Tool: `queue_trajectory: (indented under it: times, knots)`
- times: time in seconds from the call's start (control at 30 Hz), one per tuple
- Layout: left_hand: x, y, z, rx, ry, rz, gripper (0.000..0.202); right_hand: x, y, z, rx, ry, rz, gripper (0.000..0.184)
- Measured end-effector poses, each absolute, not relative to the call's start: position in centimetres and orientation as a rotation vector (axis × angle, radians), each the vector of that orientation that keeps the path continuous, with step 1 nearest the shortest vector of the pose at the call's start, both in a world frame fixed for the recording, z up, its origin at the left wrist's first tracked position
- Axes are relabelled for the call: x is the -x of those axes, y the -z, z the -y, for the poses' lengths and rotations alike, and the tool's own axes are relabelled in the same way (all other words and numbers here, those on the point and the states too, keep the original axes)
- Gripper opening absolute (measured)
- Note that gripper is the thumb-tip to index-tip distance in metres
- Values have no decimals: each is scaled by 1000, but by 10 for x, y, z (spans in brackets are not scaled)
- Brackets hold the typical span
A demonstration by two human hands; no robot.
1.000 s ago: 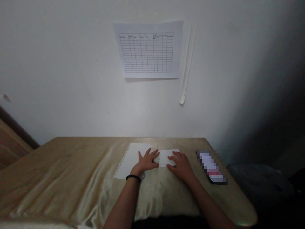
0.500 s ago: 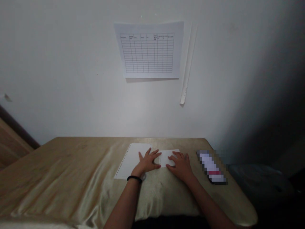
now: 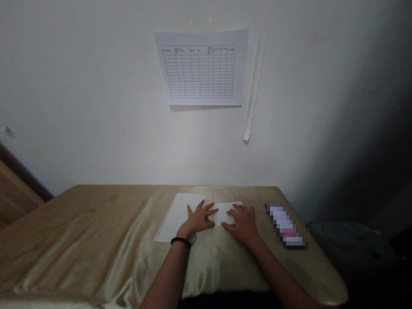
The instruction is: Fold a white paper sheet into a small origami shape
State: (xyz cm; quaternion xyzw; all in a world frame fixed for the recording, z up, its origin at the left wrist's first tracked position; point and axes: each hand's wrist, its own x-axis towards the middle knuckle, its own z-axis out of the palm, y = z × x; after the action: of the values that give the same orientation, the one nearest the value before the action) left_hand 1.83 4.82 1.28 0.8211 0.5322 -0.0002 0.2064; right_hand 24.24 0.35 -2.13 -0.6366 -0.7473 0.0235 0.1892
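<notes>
Two bare hands rest palm down on a cloth-covered table, fingers spread wide. A small white sheet with a row of holes down its left side lies flat between them. The left hand, with a black band at its wrist, stretches its thumb and nearest fingertips to that holed edge. The right hand arches over the sheet's right part, thumb at the near edge and outermost finger beyond the paper. How hard either hand presses, I cannot tell.

Under and left of the left hand lies a larger white sheet, also with holes along its left side. From there, wrinkled, shiny cloth runs on to the table's left end. Right of the right hand, across a strip of cloth, a phone with a pixelated screen lies slanted near the table's right edge. The near edge is close to the forearms; the far edge, just past the sheets, meets a pale wall, where a printed grid hangs.
</notes>
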Motion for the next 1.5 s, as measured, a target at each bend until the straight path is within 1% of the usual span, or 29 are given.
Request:
queue_trajectory:
  times: [0.13, 0.2, 0.23, 0.37, 0.53, 0.6, 0.73, 0.87, 0.97, 1.07, 1.17, 1.23, 1.3, 1.4, 1.5]
  knots:
    - [-20, -17, -45, -2292, -14, -1461, 76, -244, 23, -3, 1767, -61, 2117, 54]
    - [-21, -18, -44, -2297, -62, -1449, 75, -245, 23, -3, 1761, -54, 2121, 55]
    - [-21, -19, -43, -2301, -101, -1443, 70, -246, 22, -3, 1757, -51, 2123, 55]
    - [-21, -19, -42, -2302, -255, -1420, 41, -246, 21, -3, 1739, -39, 2127, 54]
    - [-21, -18, -43, -2252, -362, -1393, 16, -248, 18, -2, 1693, -34, 2115, 51]
    - [-21, -15, -45, -2240, -425, -1403, 10, -253, 17, -2, 1649, -55, 2102, 47]
    - [-22, -11, -47, -2208, -571, -1458, 12, -268, 18, -4, 1515, -195, 2062, 28]
    - [-25, -9, -48, -2130, -724, -1485, 14, -282, 21, -10, 1404, -283, 1883, 23]
    - [-28, -8, -49, -2053, -843, -1497, 19, -288, 21, -14, 1341, -441, 1667, 29]
    - [-30, -8, -50, -1981, -930, -1493, 21, -289, 17, -18, 1322, -592, 1402, 45]
    - [-31, -11, -49, -1935, -942, -1444, 23, -290, 14, -20, 1302, -646, 1245, 58]
    - [-31, -14, -47, -1928, -924, -1404, 29, -292, 15, -21, 1306, -656, 1220, 61]
    - [-31, -16, -45, -1954, -907, -1402, 28, -293, 19, -21, 1348, -630, 1272, 59]
    - [-30, -15, -42, -2033, -859, -1477, 23, -293, 27, -22, 1472, -508, 1499, 49]
    - [-29, -11, -41, -2135, -728, -1537, 25, -291, 33, -22, 1587, -320, 1767, 40]
